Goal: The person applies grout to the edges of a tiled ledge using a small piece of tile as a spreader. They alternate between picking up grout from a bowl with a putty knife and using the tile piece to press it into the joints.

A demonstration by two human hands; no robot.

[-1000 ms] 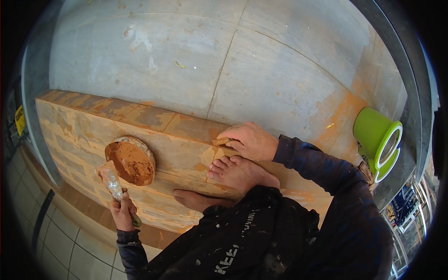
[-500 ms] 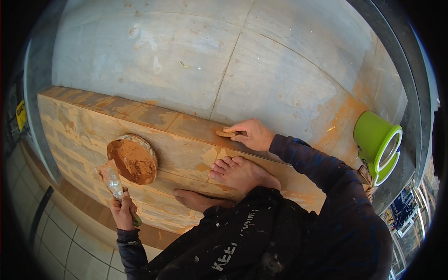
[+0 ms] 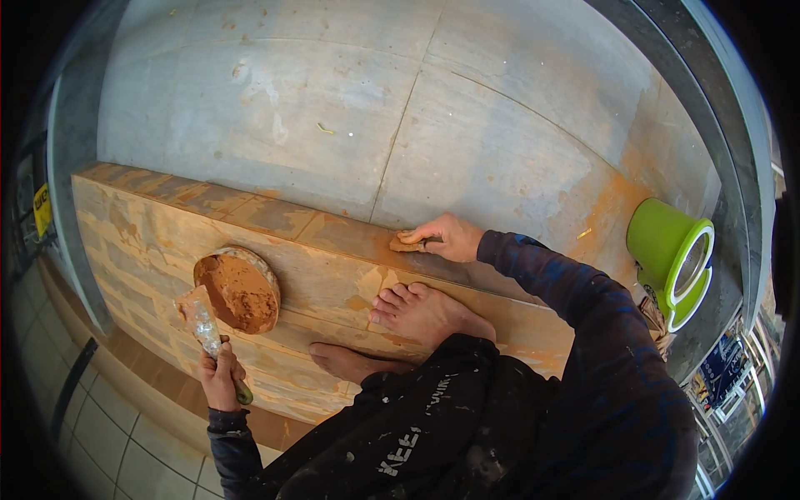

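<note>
My left hand (image 3: 222, 379) is wrapped round the handle of a putty knife (image 3: 200, 321), its wide metal blade smeared with orange-brown paste and pointing up. Just beyond the blade, a round tub (image 3: 272, 283) of thick orange-brown grout (image 3: 242, 292) rests on the tiled step (image 3: 317, 279). Closed round a small tan sponge (image 3: 407, 242), my right hand (image 3: 454, 239) presses it against the smeared strip along the step's far edge. The sponge's far side shows; the rest lies under my fingers.
My bare feet (image 3: 429, 315) stand on the step near my right hand. A green bucket (image 3: 667, 250) with a white rim is at the right, by a dark frame. Large grey floor tiles (image 3: 333, 100), with scattered bits and orange smears, lie beyond the step.
My right hand has shifted slightly along the strip, and the sponge now lies flatter against it. My left hand holds the putty knife almost as before. The whole view has shifted slightly.
</note>
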